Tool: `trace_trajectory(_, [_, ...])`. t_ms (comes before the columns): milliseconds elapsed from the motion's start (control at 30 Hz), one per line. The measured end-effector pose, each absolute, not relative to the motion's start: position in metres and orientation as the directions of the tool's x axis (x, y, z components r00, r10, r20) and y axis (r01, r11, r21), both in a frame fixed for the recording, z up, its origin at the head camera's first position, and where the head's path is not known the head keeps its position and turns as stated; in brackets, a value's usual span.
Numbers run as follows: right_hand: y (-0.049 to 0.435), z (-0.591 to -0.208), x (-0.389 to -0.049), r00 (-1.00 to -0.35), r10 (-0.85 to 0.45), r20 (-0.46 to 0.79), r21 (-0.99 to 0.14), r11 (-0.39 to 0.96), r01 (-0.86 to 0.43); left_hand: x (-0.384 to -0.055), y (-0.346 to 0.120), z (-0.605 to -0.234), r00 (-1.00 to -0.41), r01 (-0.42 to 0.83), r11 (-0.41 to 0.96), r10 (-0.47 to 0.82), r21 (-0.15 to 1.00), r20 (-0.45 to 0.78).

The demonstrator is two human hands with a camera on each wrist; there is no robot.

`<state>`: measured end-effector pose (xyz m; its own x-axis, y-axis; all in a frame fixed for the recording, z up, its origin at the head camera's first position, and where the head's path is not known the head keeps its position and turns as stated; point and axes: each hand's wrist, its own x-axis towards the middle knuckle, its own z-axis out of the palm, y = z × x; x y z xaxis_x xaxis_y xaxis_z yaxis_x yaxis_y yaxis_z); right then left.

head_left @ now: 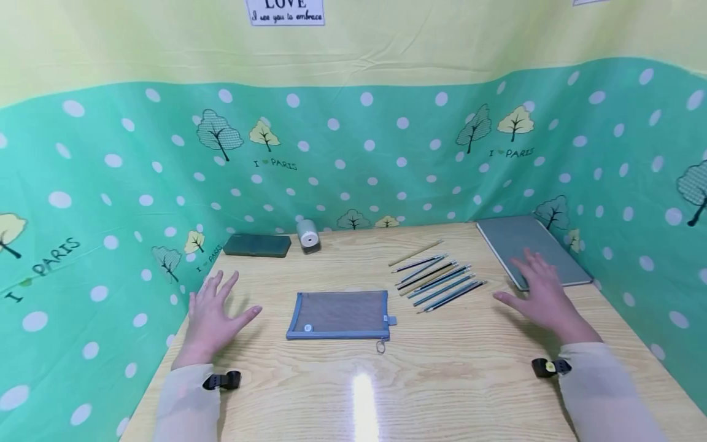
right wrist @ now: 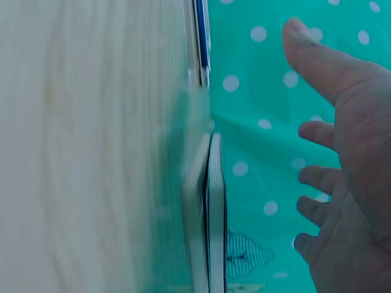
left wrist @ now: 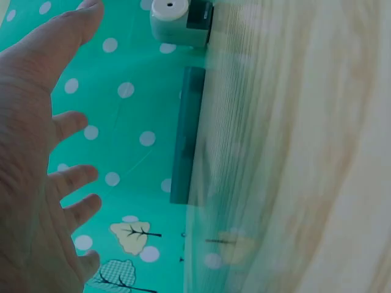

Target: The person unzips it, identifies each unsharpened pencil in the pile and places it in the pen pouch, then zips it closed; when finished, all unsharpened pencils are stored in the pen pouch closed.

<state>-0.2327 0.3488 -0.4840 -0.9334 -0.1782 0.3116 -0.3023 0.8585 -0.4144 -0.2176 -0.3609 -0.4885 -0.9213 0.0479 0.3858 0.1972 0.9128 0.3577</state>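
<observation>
My left hand (head_left: 212,319) hovers over the left side of the table with its fingers spread, holding nothing. Over the right side my right hand (head_left: 544,301) is likewise spread and empty, nearest to a grey notebook (head_left: 530,245). Between the hands lies a flat blue mesh zip pouch (head_left: 339,313) with a ring on its zip pull. To the pouch's right, several pencils (head_left: 442,282) lie side by side at a slant, some blue, some dark, some wood-coloured. In the left wrist view the thumb and fingers stand apart from the dark green case (left wrist: 189,134).
At the back left lie the dark green case and a small pale-green pencil sharpener (head_left: 308,236) with a round white front. A green dotted cloth (head_left: 331,153) hangs around the table's back and sides. Light reflects off the wooden table (head_left: 442,393) near the front.
</observation>
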Motion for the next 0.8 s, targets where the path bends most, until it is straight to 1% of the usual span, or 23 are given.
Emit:
trace_trajectory(167, [0.339, -0.485, -0.237, -0.936, -0.179, 0.303, -0.453, 0.837, -0.306, -0.220, -0.358, -0.490, -0.928, 0.216, 0.897, 0.065, 0.385, 0.368])
trace_trajectory(433, [0.324, -0.481, -0.239, -0.949, -0.198, 0.245, -0.545, 0.782, -0.304, -0.220, -0.349, -0.489, -0.946, 0.209, 0.886, 0.076, 0.413, 0.315])
trace_trajectory(700, [0.298, -0.478, -0.247, -0.927, -0.276, 0.254, -0.545, 0.751, -0.373, -0.222, -0.345, -0.492, -0.943, 0.254, 0.860, 0.120, 0.442, 0.310])
trace_trajectory(800, [0.290, -0.478, -0.250, -0.927, -0.292, 0.238, -0.546, 0.749, -0.376, -0.222, -0.343, -0.494, -0.948, 0.257, 0.853, 0.131, 0.454, 0.289])
